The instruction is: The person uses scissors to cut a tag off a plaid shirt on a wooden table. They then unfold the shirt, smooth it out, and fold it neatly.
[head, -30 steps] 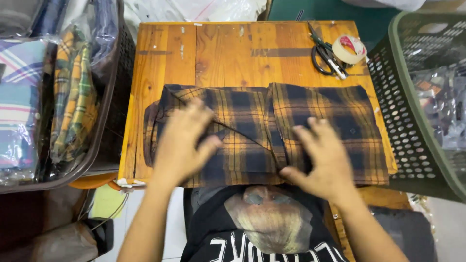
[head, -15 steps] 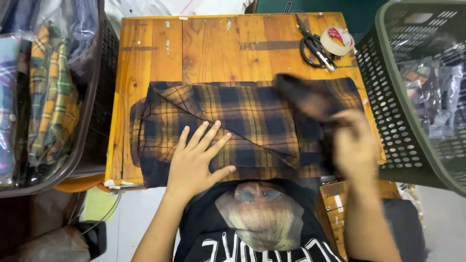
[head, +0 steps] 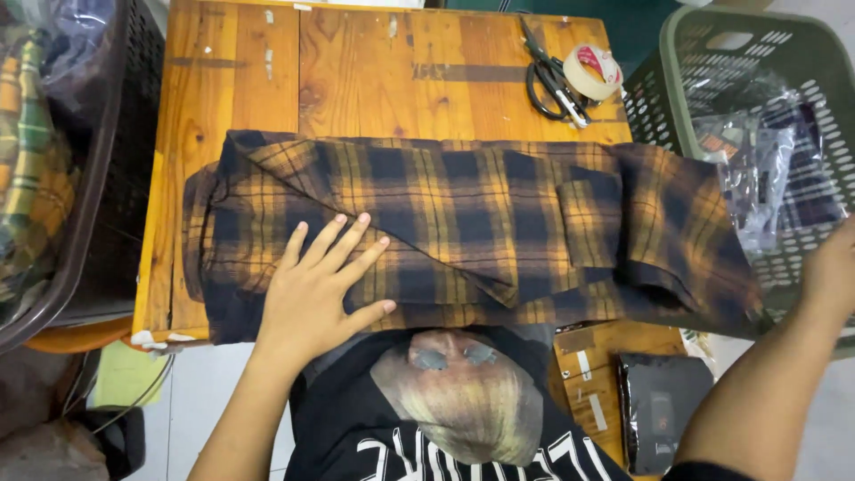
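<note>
We log one plaid shirt [head: 472, 232], orange and dark, spread across the wooden table [head: 356, 80] mid-frame. Our left hand [head: 316, 289] lies flat on it, fingers splayed, gripping nothing; our right hand [head: 833, 267], at the right edge, is cut off, grip undeterminable. Scissors [head: 548, 80] and tape roll [head: 592, 69] sit upper right.

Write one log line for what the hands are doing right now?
left hand: flat on plaid shirt | right hand: at shirt's right end, grip unclear | wooden table

Right hand [head: 833, 267] apparently pulled shirt [head: 463, 232] sideways (rightward).
</note>
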